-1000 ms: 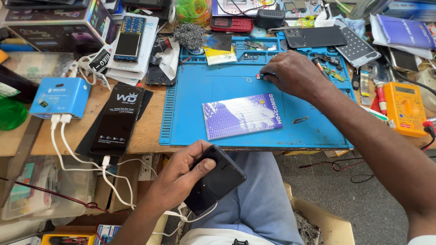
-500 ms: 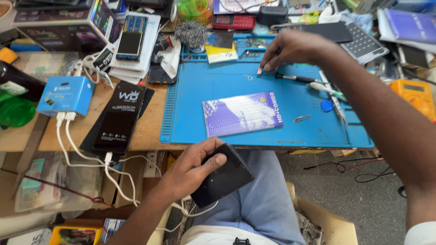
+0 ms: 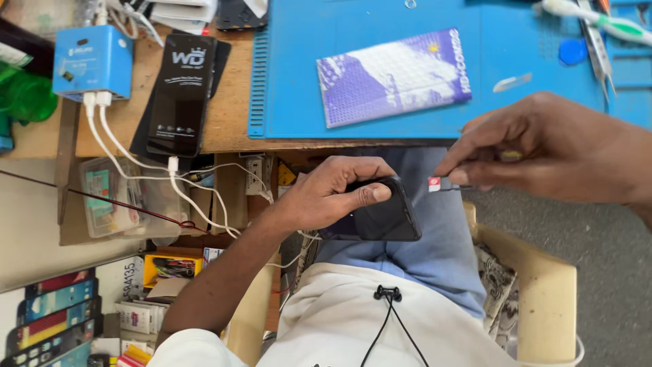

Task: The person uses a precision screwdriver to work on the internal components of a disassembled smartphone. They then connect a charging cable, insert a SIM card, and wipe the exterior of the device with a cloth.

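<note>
The right hand [image 3: 550,146], earlier at the far edge of the blue mat [image 3: 380,75], has come back over the lap, fingertips pinching a small card tray [image 3: 441,183] just beside the dark phone [image 3: 380,214]. The left hand [image 3: 333,194] stays curled around that phone, thumb on top.

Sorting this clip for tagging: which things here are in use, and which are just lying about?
In use:
left hand, holding the black smartphone
right hand, pinching a small red-and-white card tray

Lying about:
purple printed card on the blue silicone work mat
blue charger box
black phone on charge
</note>
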